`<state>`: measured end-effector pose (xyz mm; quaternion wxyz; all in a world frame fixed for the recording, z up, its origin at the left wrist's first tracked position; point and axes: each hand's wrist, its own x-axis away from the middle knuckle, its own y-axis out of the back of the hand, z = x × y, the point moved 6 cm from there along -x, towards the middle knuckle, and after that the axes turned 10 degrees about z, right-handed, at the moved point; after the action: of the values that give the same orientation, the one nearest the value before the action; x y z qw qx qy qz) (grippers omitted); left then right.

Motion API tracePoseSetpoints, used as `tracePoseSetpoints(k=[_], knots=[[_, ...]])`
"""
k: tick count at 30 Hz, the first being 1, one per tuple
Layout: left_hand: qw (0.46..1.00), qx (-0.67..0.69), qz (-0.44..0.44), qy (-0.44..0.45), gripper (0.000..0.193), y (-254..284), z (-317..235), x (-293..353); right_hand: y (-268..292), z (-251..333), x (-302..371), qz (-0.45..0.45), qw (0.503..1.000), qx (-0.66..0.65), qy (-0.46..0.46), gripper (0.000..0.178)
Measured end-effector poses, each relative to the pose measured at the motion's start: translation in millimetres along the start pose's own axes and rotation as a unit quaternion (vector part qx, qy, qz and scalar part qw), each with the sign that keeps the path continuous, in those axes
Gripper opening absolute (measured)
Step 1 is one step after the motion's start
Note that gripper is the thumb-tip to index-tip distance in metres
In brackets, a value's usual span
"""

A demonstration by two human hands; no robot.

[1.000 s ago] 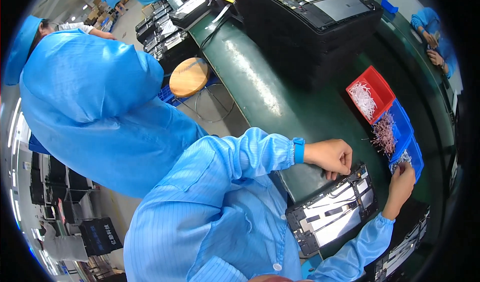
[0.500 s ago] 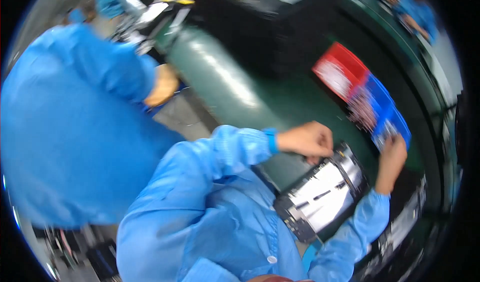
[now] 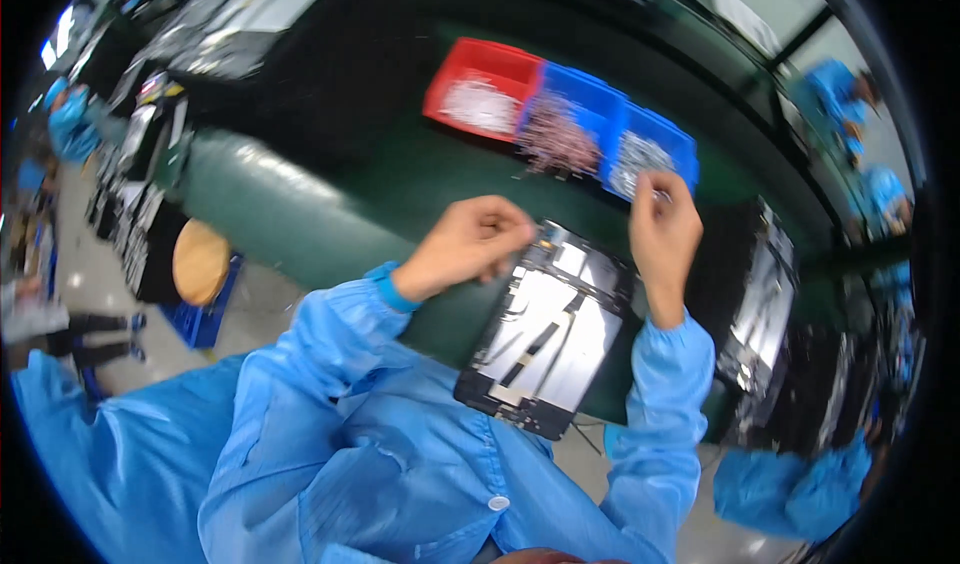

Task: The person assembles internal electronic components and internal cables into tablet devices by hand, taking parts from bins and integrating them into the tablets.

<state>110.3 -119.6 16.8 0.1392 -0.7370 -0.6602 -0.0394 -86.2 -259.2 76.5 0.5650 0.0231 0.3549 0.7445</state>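
Observation:
An opened tablet-like device (image 3: 541, 342) with silvery battery panels and a black frame lies slanted at the table's near edge. At its upper left corner, the fingers of my left hand (image 3: 468, 245) are pinched together; whatever they hold is too small to make out. My right hand (image 3: 667, 239) reaches past the device's right side to a blue bin (image 3: 683, 154) of small silvery pieces (image 3: 640, 158). Its thumb and forefinger are closed at the bin's front, and I cannot see what is between them.
Left of that bin stand another blue bin (image 3: 585, 104) with pinkish pieces and a red bin (image 3: 507, 59) with white pieces. Stacked dark panels (image 3: 762, 309) lie at the right. A round tan stool seat (image 3: 200, 262) is at the left, and a co-worker's blue sleeve (image 3: 100, 414) is lower left.
My view has swung round, so bins, device and hands appear farther left. My right hand stays at the silvery pieces and my left hand by the device's corner.

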Motion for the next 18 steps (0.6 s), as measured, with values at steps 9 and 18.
tracePoseSetpoints(k=[9, 18], knots=[[0.985, 0.153, 0.043, -0.062, 0.024, -35.4, -21.4, -7.9, -12.4, 77.2, 94.6, 0.081, 0.881, 0.216, 0.414, 0.02], [0.973, -0.026, -0.06, -0.223, 0.019, -33.1, -43.0, 15.4, -23.7, 45.4, 87.8, 0.181, 0.944, -0.257, -0.103, 0.014]])
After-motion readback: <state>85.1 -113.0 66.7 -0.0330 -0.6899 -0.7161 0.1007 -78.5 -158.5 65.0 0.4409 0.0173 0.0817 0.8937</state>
